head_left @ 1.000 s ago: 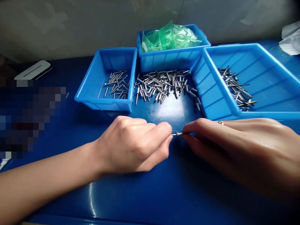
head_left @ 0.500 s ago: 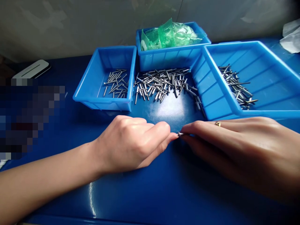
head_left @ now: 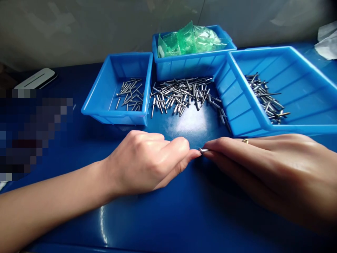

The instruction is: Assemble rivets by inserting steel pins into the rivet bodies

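Between my two hands lies a small metal blind rivet [head_left: 204, 150], roughly level, its flange toward the left. The fingertips of my right hand [head_left: 268, 165] pinch its right end. My left hand [head_left: 152, 161] is closed, fingers curled, with the thumb tip against the flange end; whatever part lies inside those fingers is hidden. Beyond the hands, a loose pile of blind rivets and screws [head_left: 181, 95] lies on the blue table [head_left: 168, 218]. Screws [head_left: 130, 95] fill part of the left blue bin [head_left: 96, 91]. More blind rivets [head_left: 265, 100] lie in the right blue bin [head_left: 302, 88].
A third blue bin [head_left: 189, 66] stands behind the pile with green plastic bags [head_left: 188, 40] in it. A white device [head_left: 35, 79] lies at the far left, near a blurred-out patch. White paper or plastic [head_left: 328, 42] sits at the back right, by the grey wall.
More of the rivet's body shows between the hands now. My left hand has shifted very slightly left; the bins and pile have stayed put.
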Demonstrator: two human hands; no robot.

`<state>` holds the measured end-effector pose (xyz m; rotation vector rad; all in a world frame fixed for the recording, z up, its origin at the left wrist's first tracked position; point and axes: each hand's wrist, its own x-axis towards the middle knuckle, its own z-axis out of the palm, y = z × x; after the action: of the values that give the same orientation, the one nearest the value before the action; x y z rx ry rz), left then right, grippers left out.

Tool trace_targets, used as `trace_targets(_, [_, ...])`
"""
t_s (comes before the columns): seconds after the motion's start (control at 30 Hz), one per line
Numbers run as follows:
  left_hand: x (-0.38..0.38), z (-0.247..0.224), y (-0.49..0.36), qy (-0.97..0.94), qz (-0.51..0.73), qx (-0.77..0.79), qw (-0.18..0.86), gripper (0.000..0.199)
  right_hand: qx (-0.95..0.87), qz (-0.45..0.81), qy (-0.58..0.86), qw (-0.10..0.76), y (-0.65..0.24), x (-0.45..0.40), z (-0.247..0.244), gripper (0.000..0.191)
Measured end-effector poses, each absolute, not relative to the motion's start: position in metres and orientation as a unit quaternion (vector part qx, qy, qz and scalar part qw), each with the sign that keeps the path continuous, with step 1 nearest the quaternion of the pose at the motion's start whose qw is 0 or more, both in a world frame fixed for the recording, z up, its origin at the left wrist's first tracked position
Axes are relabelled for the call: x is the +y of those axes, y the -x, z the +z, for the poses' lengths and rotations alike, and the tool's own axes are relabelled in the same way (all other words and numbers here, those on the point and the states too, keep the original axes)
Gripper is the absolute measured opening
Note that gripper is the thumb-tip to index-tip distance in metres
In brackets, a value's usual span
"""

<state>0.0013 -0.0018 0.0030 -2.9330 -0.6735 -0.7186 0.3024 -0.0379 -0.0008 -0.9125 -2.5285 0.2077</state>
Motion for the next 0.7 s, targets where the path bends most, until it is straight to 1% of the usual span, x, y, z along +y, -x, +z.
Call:
trace_targets(0.17, [-0.0027,0.0041,-0.0035,0.945,-0.245,-0.217,0.009,0.05,-0.92,0.067,0.329,0.201,-0.3027,-0.0347,-0.0029,0.036])
trace_targets(0.3, [-0.0051,0.0038,-0.0047,0.943,-0.24,-0.23,0.01,0.041,-0.919,0.071,0.33,0.205,-0.3052,-0.0364,-0.0022,0.033])
trace_targets(0.4, [-0.0049,0.0042,-0.0045,0.945,-0.235,-0.229,0.014,0.038,-0.917,0.066,0.335,0.207,-0.3067,-0.0384,-0.0019,0.032])
trace_targets(0.57, [-0.0028,0.0053,-0.0036,0.948,-0.232,-0.217,0.012,0.047,-0.914,0.081,0.341,0.206,-0.3061,-0.0387,-0.0009,0.034])
trace_targets(0.7, [-0.0023,0.0059,-0.0038,0.949,-0.236,-0.209,0.01,0.055,-0.915,0.081,0.331,0.214,-0.3036,-0.036,0.0001,0.039])
